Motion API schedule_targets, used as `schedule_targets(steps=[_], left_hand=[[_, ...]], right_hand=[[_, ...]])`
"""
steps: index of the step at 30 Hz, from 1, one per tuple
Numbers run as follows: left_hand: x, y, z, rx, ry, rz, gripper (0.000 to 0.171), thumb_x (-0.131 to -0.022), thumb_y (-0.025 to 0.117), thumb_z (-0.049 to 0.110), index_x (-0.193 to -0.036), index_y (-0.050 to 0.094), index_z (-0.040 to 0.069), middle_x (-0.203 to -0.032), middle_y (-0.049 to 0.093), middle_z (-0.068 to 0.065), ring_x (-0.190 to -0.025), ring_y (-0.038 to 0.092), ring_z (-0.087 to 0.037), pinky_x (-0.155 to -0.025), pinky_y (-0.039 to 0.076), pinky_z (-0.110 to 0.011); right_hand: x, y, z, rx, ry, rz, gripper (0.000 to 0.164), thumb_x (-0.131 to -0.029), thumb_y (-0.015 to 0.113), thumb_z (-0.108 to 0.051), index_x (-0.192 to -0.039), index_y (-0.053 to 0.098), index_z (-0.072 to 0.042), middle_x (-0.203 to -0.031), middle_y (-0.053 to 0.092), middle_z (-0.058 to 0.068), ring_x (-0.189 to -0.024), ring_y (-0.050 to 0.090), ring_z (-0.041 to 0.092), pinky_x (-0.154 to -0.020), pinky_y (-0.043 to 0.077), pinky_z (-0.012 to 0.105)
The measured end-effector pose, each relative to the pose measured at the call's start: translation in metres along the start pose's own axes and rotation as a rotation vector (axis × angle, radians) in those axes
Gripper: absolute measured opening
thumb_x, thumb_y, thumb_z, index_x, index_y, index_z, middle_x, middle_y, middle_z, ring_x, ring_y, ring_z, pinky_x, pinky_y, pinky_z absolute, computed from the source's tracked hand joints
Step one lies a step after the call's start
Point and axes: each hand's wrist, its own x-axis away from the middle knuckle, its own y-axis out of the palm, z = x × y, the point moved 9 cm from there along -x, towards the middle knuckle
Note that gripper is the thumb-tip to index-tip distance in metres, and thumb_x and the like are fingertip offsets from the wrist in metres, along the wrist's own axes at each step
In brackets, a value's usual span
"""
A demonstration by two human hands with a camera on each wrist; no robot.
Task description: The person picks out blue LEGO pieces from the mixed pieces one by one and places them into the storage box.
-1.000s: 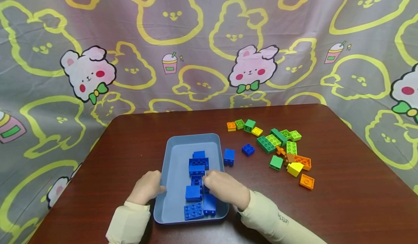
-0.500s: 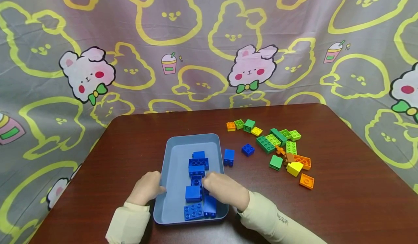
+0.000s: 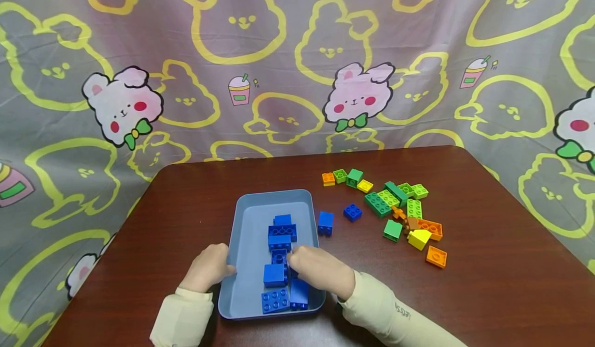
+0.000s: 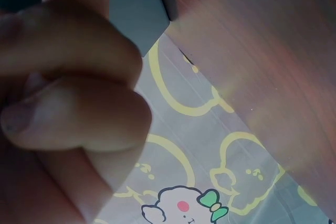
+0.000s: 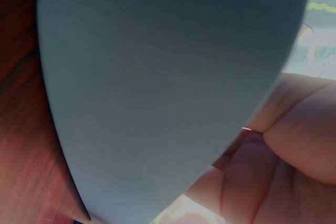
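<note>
A grey-blue tray (image 3: 251,285) stands on the table with several blue toy bricks in it, lying in a rough line along its right half. My left hand (image 3: 210,268) grips the tray's left rim, thumb over the edge. Curled fingers (image 4: 89,119) show large in the left wrist view beside the tray wall. My right hand (image 3: 321,269) reaches over the right rim, its curled fingers on a blue brick (image 3: 293,273) that is mostly hidden beneath them. The tray's outer wall (image 5: 152,93) blocks the fingertips in the right wrist view.
Two blue bricks, one taller (image 3: 326,223) and one square (image 3: 353,212), lie right of the tray. Farther right spreads a group of green (image 3: 378,205), yellow (image 3: 419,239) and orange bricks (image 3: 436,256). A printed curtain (image 3: 279,42) hangs behind the brown table (image 3: 195,197).
Both hands keep their places at the tray. A blue brick in the tray's near right corner has shifted very slightly toward the near edge.
</note>
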Motion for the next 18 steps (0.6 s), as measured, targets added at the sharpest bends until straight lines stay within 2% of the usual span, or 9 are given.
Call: schedule_targets(steps=[10, 18], left_hand=[[0.001, -0.001, 0.002, -0.01, 0.014, 0.002, 0.017, -0.07, 0.071, 0.004, -0.07, 0.055, -0.003, -0.057, 0.047, -0.006, -0.051, 0.046, -0.017, -0.047, 0.039, -0.03], [0.0, -0.002, 0.002, -0.006, 0.017, 0.009, 0.017, -0.069, 0.071, 0.003, -0.068, 0.055, -0.002, -0.055, 0.046, -0.006, -0.05, 0.045, -0.016, -0.046, 0.039, -0.03]], right_hand=[[0.002, -0.008, 0.001, -0.004, 0.0, 0.015, 0.005, -0.078, 0.067, -0.01, -0.081, 0.065, -0.007, -0.071, 0.058, -0.001, -0.063, 0.053, 0.005, -0.055, 0.043, 0.016], [0.007, -0.03, 0.02, -0.023, 0.058, 0.08, 0.02, -0.078, 0.069, -0.015, -0.094, 0.066, -0.002, -0.08, 0.062, 0.005, -0.07, 0.058, 0.011, -0.061, 0.046, 0.019]])
